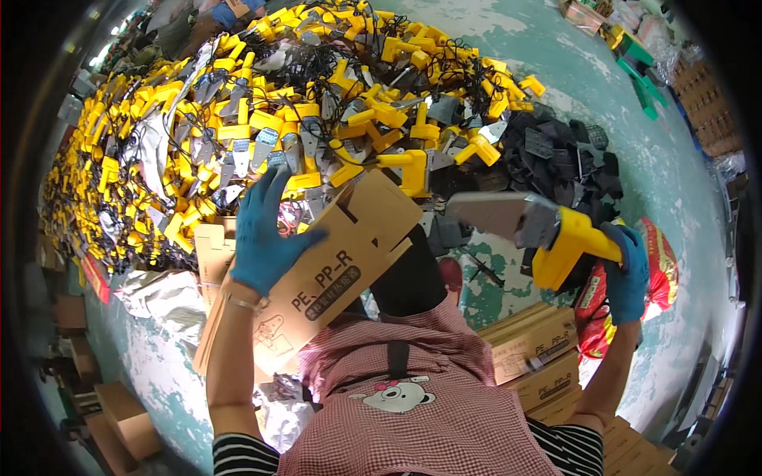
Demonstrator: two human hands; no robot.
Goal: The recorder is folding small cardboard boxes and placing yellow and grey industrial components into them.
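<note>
A flat brown carton (pixel 367 220) with dark print lies slanted across my lap. My left hand (pixel 266 238), in a blue glove, rests on it with fingers and thumb spread. On the right, my gloved right hand (pixel 629 274) is closed around the yellow handle of a pipe welding iron (pixel 567 242). The iron's flat grey plate points left, above the floor and apart from the carton. Just beyond the carton, another yellow-handled iron (pixel 409 168) lies at the edge of a big heap.
The heap of yellow irons (pixel 159 103) with black cords fills the far left. Black parts (pixel 556 147) are piled right of it. Printed cartons (pixel 532 341) are stacked by my right side, near a red sack (pixel 660 270). Open boxes (pixel 131 416) stand lower left.
</note>
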